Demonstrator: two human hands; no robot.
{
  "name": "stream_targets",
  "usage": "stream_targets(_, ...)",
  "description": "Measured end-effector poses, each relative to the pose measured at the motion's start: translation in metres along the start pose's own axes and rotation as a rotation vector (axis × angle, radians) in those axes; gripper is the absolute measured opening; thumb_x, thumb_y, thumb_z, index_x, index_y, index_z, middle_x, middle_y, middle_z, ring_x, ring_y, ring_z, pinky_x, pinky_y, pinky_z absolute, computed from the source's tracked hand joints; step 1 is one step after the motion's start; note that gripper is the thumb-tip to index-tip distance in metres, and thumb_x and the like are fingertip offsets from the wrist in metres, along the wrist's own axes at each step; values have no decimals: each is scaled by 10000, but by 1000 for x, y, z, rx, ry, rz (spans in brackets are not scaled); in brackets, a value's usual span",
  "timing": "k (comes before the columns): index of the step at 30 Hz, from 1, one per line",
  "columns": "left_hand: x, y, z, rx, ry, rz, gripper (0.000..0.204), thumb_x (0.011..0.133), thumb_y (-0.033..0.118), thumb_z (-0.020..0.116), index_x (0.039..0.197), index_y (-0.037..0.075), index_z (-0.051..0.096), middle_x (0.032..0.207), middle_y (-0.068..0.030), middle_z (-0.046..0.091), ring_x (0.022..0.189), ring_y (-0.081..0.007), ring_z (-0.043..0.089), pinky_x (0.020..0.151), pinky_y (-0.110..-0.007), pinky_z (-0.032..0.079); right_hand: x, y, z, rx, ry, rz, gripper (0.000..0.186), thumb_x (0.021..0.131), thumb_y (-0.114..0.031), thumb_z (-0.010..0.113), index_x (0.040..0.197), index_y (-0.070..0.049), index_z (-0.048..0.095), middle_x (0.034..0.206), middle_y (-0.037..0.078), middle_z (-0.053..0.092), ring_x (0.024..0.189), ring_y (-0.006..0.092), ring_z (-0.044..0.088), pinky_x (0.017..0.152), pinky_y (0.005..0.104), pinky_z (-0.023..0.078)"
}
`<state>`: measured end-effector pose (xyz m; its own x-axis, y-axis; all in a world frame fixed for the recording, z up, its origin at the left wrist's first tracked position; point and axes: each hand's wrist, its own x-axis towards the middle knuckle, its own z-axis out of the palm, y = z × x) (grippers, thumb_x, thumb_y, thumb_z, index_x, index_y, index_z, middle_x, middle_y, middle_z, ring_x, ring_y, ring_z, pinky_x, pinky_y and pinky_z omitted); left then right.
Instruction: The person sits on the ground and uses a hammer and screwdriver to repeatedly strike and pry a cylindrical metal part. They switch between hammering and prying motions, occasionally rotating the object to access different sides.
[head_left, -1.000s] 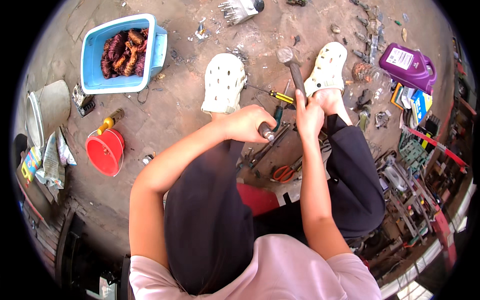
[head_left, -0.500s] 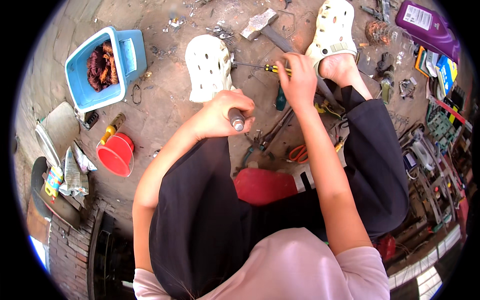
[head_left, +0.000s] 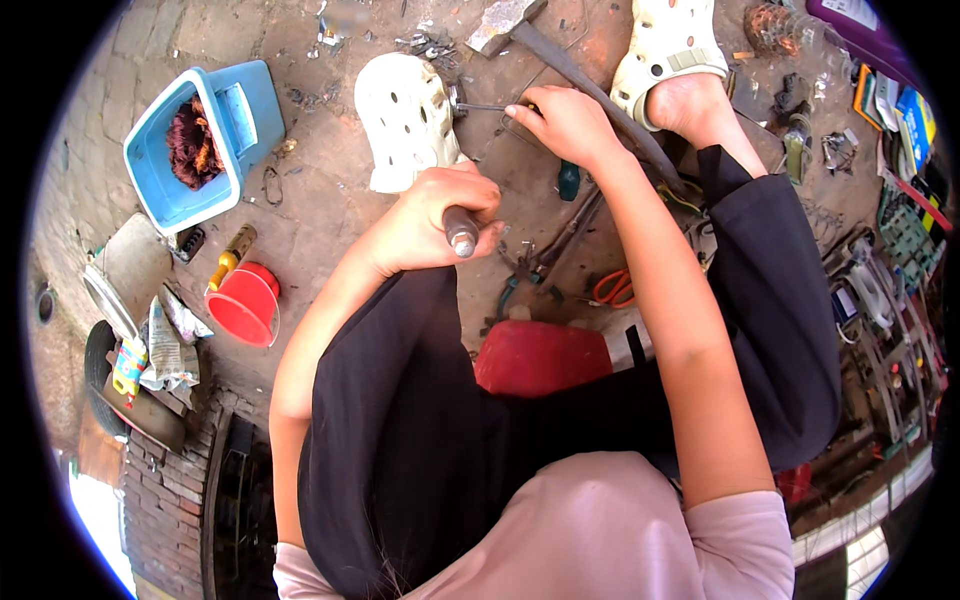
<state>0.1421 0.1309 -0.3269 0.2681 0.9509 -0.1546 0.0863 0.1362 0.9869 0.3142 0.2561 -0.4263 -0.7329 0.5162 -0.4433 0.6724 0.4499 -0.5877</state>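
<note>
Left hand (head_left: 440, 205) is clenching a dark metal-tipped rod (head_left: 461, 229) beyond the left knee, while right hand (head_left: 565, 122) is covering one end of a thin screwdriver shaft (head_left: 487, 107) beside the left clog (head_left: 405, 125), closure hidden, a loose pinch risking slippage.

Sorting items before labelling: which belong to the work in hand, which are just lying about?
In hand, or likely part of it:
- dark rod, gripped by left hand
- thin metal shaft, at right hand
- hammer, beside that hand

Apparently just lying about:
- blue tub
- red bucket
- purple jug
</note>
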Motion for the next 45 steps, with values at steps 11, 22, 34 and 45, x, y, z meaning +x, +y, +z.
stream_targets(11, 14, -13, 11, 229, -53, 186, 304, 651, 29, 740, 638, 67, 439, 645, -47, 425, 645, -230, 453, 663, -346, 359, 3, -4, 1, -23, -66, 53, 410, 906, -457, 529, 869, -71, 663, 824, 155, 671, 828, 357, 635, 724, 459, 496)
stream_targets(22, 13, -15, 17, 255, -130, 213, 256, 659, 66, 739, 649, 65, 483, 650, -40, 428, 669, -234, 474, 692, -351, 374, 10, -2, 0, -109, -80, -62, 379, 927, -426, 512, 818, -90, 651, 755, 148, 651, 764, 367, 625, 665, 474, 489)
stream_targets(34, 6, -5, 13, 264, -89, 201, 205, 631, 68, 722, 647, 83, 518, 638, -22, 451, 666, -215, 487, 716, -335, 389, 40, 3, -17, 222, -346, -4, 499, 949, -424, 504, 771, 16, 656, 687, 134, 638, 660, 245, 605, 685, 381, 487)
stream_targets(45, 13, -6, 6, 331, -20, 206, 200, 636, 73, 728, 655, 72, 529, 636, -30, 456, 662, -214, 488, 697, -336, 380, 35, -7, -11, 108, -250, -43, 452, 938, -411, 507, 816, -10, 678, 770, 174, 662, 755, 346, 633, 717, 434, 493)
